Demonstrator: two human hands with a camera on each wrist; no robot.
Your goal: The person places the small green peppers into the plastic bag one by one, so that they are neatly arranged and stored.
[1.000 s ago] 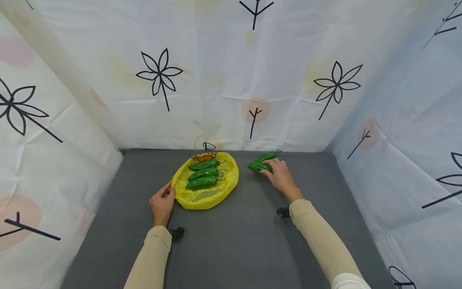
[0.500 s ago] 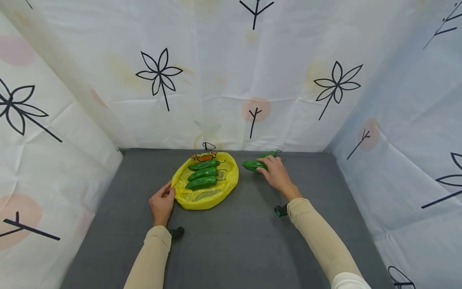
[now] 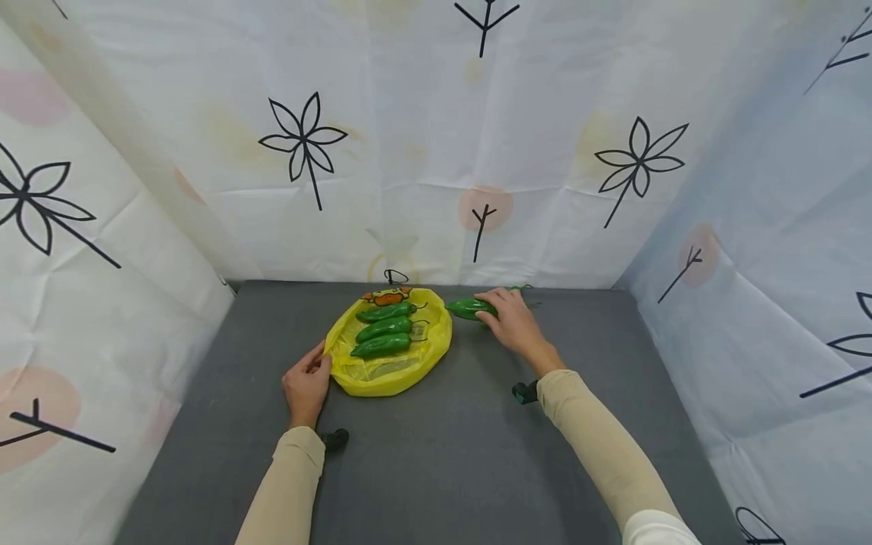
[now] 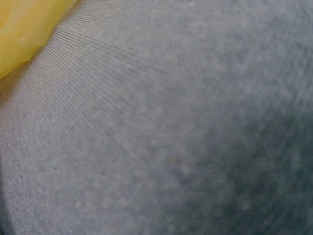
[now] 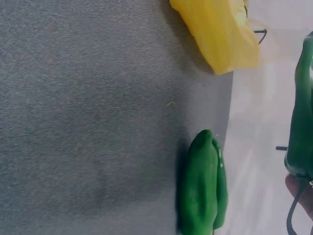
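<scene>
My left hand (image 3: 306,386) pinches the left rim of a yellow plastic bag (image 3: 381,384), whose mouth is spread wide and round. Three glossy green peppers (image 3: 383,345) lie in it side by side, thin stems pointing right. To the right of the bag, my right hand (image 3: 512,324) holds another green pepper (image 3: 468,307) between thumb and fingers, its tip right at the bag's rim. That held pepper (image 5: 299,122) is at the right edge of the right wrist view. The left wrist view catches only a corner of the yellow bag (image 4: 27,29).
Two more green peppers (image 5: 199,183) lie together on the grey tabletop (image 3: 422,469), largely hidden behind my right hand in the head view. A white patterned cloth (image 3: 415,136) hangs along the table's back and both sides.
My right hand has moved left with the pepper, lifting it off from beside the other peppers and bringing it to the bag. My left hand has stayed at the rim.
</scene>
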